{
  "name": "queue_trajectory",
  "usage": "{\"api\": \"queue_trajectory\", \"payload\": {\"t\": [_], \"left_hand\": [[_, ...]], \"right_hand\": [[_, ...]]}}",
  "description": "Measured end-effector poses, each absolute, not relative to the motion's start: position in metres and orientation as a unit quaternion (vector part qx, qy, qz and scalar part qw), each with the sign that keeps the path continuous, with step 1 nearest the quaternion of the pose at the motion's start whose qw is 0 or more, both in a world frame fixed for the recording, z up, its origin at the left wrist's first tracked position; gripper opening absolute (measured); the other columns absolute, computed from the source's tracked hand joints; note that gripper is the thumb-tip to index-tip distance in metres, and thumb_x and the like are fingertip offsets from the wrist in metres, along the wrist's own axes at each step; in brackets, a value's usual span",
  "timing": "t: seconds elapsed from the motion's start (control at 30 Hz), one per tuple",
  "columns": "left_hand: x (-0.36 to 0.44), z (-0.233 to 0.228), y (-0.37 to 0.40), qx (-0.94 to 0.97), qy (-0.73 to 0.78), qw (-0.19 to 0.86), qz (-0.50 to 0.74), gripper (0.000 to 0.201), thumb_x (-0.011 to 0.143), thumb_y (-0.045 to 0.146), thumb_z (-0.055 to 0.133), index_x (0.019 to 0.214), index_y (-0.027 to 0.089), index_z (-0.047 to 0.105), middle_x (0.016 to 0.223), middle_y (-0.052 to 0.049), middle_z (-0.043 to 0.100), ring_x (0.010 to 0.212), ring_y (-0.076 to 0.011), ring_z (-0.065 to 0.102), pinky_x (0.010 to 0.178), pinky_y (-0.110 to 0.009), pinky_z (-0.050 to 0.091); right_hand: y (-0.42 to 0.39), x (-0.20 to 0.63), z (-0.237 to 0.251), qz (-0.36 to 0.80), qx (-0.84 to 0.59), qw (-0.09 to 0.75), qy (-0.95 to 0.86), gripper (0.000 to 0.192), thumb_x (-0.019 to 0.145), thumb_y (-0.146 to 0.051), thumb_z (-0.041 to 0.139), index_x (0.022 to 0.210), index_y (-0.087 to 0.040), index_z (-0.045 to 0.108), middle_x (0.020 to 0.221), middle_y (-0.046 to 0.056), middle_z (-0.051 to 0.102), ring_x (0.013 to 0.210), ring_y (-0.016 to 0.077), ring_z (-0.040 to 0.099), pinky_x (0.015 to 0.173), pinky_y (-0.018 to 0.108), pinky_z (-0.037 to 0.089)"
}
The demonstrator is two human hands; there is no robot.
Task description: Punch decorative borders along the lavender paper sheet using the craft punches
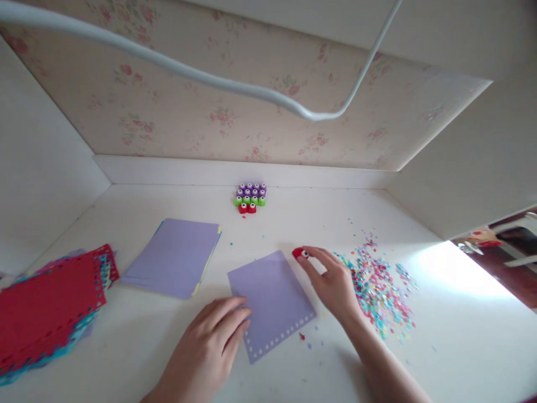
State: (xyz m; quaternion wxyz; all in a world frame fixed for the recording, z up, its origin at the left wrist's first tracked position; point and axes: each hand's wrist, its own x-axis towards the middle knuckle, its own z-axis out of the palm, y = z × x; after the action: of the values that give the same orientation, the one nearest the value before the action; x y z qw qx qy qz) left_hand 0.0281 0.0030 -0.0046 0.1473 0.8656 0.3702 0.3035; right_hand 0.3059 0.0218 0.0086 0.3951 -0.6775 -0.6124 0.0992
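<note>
Paper stack [174,256], red sheets [46,305], confetti [377,291], punches [250,197]

A white bench [453,336] carries a lilac sheet [272,302] with punched holes, a stack of lilac paper [174,256], red punched sheets [46,305], small coloured punches [250,197], a red punch [300,253] and scattered confetti [377,285].

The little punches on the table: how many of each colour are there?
Purple punches: 9
Green punches: 4
Red punches: 3, two in the cluster and one at the right hand's fingertips
Total: 16
</note>
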Motion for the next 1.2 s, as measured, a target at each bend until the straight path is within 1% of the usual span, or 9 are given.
{"api": "queue_trajectory", "payload": {"t": [0.17,0.5,0.63,0.73,0.83,0.93,1.0,1.1,1.2], "left_hand": [[0.027,-0.006,0.002,0.890,0.345,0.125,0.271,0.024,0.099,0.016,0.046,0.113,0.019,0.065,0.111,-0.006,0.070,0.101,-0.0219,0.067,0.088,-0.038,0.060],[0.028,-0.005,0.003,0.895,0.337,0.129,0.263,0.024,0.097,0.013,0.045,0.108,0.020,0.066,0.107,-0.006,0.070,0.099,-0.0218,0.067,0.087,-0.038,0.060],[0.028,-0.004,0.002,0.889,0.342,0.143,0.267,0.024,0.097,0.013,0.044,0.106,0.020,0.066,0.106,-0.006,0.069,0.098,-0.0218,0.066,0.086,-0.038,0.060],[0.026,-0.005,0.000,0.892,0.340,0.145,0.260,0.024,0.096,0.011,0.046,0.106,0.019,0.066,0.107,-0.006,0.069,0.100,-0.0226,0.065,0.087,-0.039,0.059],[0.026,-0.006,-0.001,0.895,0.338,0.136,0.257,0.025,0.093,0.008,0.049,0.107,0.018,0.067,0.109,-0.007,0.069,0.102,-0.0239,0.065,0.089,-0.042,0.058],[0.027,-0.008,0.000,0.896,0.331,0.124,0.269,0.028,0.090,0.005,0.052,0.108,0.019,0.068,0.110,-0.006,0.070,0.103,-0.0250,0.065,0.092,-0.045,0.057],[0.027,-0.007,0.001,0.895,0.325,0.125,0.280,0.029,0.090,0.005,0.053,0.107,0.021,0.069,0.110,-0.006,0.071,0.103,-0.0250,0.065,0.093,-0.047,0.056],[0.028,-0.005,0.001,0.891,0.326,0.140,0.285,0.030,0.090,0.004,0.054,0.108,0.022,0.069,0.111,-0.005,0.072,0.103,-0.0245,0.066,0.095,-0.049,0.055],[0.028,-0.003,0.001,0.887,0.336,0.158,0.276,0.029,0.089,0.005,0.055,0.107,0.023,0.070,0.113,-0.004,0.072,0.106,-0.0239,0.066,0.100,-0.051,0.052]], "right_hand": [[0.037,0.351,-0.003,0.003,-0.755,0.335,-0.565,0.034,0.092,-0.050,0.057,0.104,-0.023,0.074,0.104,0.007,0.075,0.098,0.0281,0.068,0.087,0.041,0.051],[0.039,0.357,-0.004,-0.006,-0.791,0.252,-0.557,0.035,0.093,-0.048,0.054,0.110,-0.023,0.072,0.109,0.007,0.074,0.103,0.0301,0.064,0.092,0.043,0.048],[0.035,0.355,-0.005,-0.058,-0.772,0.275,-0.570,0.040,0.092,-0.048,0.057,0.120,-0.022,0.067,0.115,0.009,0.071,0.107,0.0314,0.062,0.092,0.045,0.048],[0.031,0.342,0.000,-0.111,-0.728,0.332,-0.590,0.034,0.095,-0.042,0.054,0.117,-0.021,0.069,0.116,0.010,0.070,0.109,0.0299,0.061,0.097,0.046,0.046],[0.035,0.319,0.009,-0.022,-0.704,0.366,-0.609,0.028,0.095,-0.039,0.053,0.109,-0.022,0.071,0.109,0.009,0.072,0.099,0.0257,0.065,0.092,0.041,0.050],[0.061,0.291,0.017,0.160,-0.691,0.340,-0.618,0.028,0.094,-0.040,0.053,0.107,-0.023,0.070,0.100,0.005,0.074,0.084,0.0193,0.070,0.074,0.030,0.056],[0.087,0.272,0.020,0.187,-0.684,0.325,-0.625,0.027,0.095,-0.036,0.051,0.110,-0.024,0.069,0.097,0.002,0.075,0.082,0.0162,0.071,0.071,0.025,0.056],[0.130,0.245,0.022,0.181,-0.682,0.302,-0.641,0.031,0.091,-0.029,0.054,0.119,-0.026,0.067,0.114,0.002,0.072,0.089,0.0165,0.070,0.081,0.027,0.054],[0.163,0.224,0.022,0.158,-0.678,0.277,-0.662,0.040,0.090,-0.025,0.055,0.129,-0.026,0.063,0.138,0.005,0.060,0.107,0.0208,0.065,0.095,0.032,0.048]]}}
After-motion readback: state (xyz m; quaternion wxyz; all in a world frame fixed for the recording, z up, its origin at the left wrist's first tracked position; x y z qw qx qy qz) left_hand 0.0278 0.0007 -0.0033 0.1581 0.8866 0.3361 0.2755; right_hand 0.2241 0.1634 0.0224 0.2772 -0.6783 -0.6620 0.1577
